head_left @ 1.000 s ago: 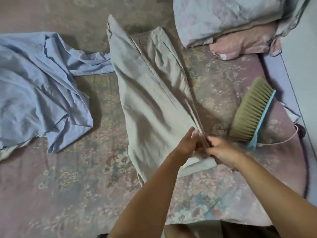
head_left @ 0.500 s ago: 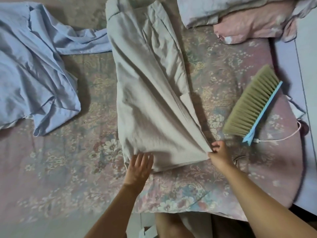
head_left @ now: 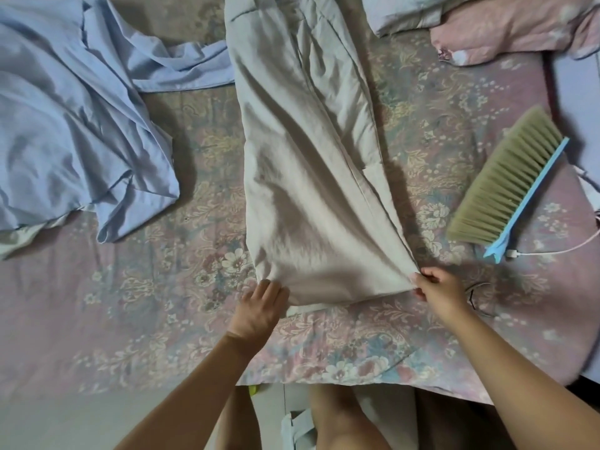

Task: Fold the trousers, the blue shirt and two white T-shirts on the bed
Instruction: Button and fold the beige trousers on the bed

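Observation:
Beige trousers (head_left: 308, 177) lie lengthwise down the middle of the floral bed sheet (head_left: 324, 345), legs laid one over the other, hems toward me. My left hand (head_left: 259, 311) rests flat on the near left corner of the hem, fingers straight. My right hand (head_left: 440, 292) pinches the near right corner of the hem. The crumpled blue shirt (head_left: 74, 125) lies in a heap at the left. A bit of white cloth (head_left: 19, 237) peeks out from under the shirt's near edge.
A blue-handled brush (head_left: 509, 183) with tan bristles lies at the right, a white cable (head_left: 552, 250) beside it. Pillows (head_left: 506, 30) sit at the top right. The bed's near edge (head_left: 324, 383) runs just above my knees. A thin dark ring (head_left: 477, 298) lies by my right wrist.
My hands parted from the right hem corner: the left slid to the left corner and lies flat, the right keeps the right corner. The trouser hem is now spread wide.

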Demonstrator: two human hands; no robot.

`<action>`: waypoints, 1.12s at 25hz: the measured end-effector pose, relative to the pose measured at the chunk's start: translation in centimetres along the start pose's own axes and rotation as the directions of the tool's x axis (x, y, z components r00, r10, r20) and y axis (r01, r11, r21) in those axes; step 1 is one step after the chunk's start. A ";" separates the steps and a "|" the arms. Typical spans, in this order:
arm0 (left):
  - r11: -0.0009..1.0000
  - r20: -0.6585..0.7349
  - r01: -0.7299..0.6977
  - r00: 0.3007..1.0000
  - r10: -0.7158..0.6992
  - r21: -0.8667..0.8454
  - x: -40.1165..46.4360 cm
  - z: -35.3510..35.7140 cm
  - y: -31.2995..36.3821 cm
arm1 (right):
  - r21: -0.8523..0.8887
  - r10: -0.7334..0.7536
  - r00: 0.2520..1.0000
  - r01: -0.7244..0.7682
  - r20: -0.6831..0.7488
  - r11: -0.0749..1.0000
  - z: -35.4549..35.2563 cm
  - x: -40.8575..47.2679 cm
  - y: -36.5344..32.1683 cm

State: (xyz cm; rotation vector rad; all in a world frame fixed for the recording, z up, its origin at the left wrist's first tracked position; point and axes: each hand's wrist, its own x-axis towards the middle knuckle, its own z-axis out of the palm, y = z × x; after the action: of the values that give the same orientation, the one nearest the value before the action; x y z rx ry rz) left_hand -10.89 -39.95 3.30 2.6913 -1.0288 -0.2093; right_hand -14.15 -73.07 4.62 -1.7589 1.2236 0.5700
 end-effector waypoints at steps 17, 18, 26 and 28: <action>0.977 -0.020 0.141 0.989 -0.146 -0.161 4.2 -0.6 -1.1 | 0.207 -0.383 0.888 0.437 -0.253 0.875 7.2 -2.6 -11.4; 0.991 0.144 0.130 0.982 -0.123 -0.038 4.2 0.4 -2.3 | 0.265 -0.335 0.908 0.398 -0.253 0.878 7.0 -2.2 -11.6; 0.901 0.381 -0.022 0.910 -0.161 0.433 9.2 1.4 -8.8 | 0.377 -0.403 0.862 0.499 -0.307 0.780 4.9 -4.0 -14.8; 0.926 0.469 0.113 0.836 -0.284 0.359 8.4 1.5 -9.8 | 0.405 -0.431 0.847 0.528 -0.310 0.747 4.5 -4.6 -15.8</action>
State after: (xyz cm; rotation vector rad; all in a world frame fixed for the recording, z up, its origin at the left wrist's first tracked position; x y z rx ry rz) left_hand 1.26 -38.79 -1.27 3.1286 -0.9675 -0.9291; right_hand -1.13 -65.12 12.33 -1.6248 0.8729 -0.2145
